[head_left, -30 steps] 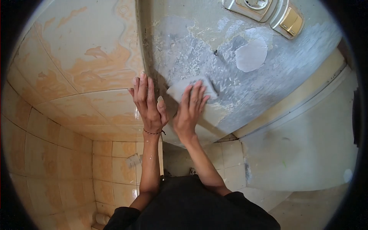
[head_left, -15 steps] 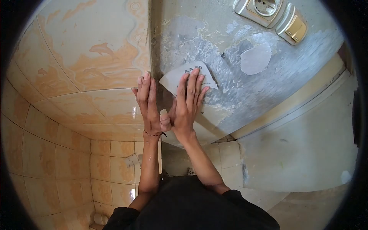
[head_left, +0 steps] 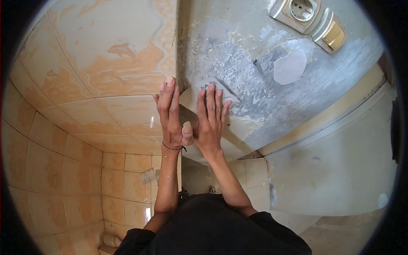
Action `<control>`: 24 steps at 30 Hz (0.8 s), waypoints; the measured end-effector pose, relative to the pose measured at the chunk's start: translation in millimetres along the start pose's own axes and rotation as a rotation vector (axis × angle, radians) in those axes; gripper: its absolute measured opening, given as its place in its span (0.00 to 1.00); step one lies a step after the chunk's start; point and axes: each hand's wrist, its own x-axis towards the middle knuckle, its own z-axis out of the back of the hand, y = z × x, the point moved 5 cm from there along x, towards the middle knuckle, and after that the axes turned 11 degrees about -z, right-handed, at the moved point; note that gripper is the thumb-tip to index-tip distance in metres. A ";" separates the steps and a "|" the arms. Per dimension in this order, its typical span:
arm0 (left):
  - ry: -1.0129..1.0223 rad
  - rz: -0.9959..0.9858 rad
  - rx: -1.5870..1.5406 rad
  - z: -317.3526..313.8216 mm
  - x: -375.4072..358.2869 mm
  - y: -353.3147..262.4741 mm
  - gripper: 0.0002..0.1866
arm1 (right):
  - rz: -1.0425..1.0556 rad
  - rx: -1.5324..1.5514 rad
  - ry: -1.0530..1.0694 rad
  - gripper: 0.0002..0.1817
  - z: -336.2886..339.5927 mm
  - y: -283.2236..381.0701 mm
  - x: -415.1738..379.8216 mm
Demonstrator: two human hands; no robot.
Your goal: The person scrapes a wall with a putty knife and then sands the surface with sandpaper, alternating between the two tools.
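My right hand [head_left: 210, 121] lies with its fingers stretched over a pale sheet of sandpaper [head_left: 225, 90], against the patchy grey wall [head_left: 263, 102]. Part of the sheet's dark print shows above the fingertips; the rest is covered or faint. Left of it, my left hand [head_left: 170, 112] rests at the edge of the tiled wall [head_left: 127, 76], fingers extended and thumb out toward my right hand. Nothing shows in my left hand. A thin braided cord circles the left wrist.
A socket [head_left: 302, 9] and a light switch [head_left: 332, 37] sit at the upper right. A smooth light patch [head_left: 290, 68] marks the wall below them. A pale door frame [head_left: 327, 111] runs along the right. Floor tiles lie at the lower left.
My right hand and the sandpaper have shifted slightly down the wall, and less of the sheet's print shows. The view has moved a little, with the wall features now further right.
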 end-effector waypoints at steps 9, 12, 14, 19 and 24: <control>0.000 0.025 -0.018 0.7 0.1 -2.7 0.50 | 0.028 -0.060 0.004 0.31 27.8 19.4 34.5; 0.003 0.038 -0.013 -0.1 1.2 -4.3 0.50 | 0.028 -0.061 -0.015 0.32 36.9 29.7 54.0; 0.005 0.024 -0.006 0.2 3.2 -4.0 0.49 | 0.042 -0.056 -0.066 0.32 47.5 40.7 72.1; 0.026 0.041 0.000 1.4 1.3 -3.4 0.48 | 0.017 -0.065 -0.069 0.32 40.8 41.7 60.8; -0.014 0.018 0.006 -2.5 1.0 -3.4 0.48 | 0.080 0.033 -0.129 0.32 51.0 59.6 89.7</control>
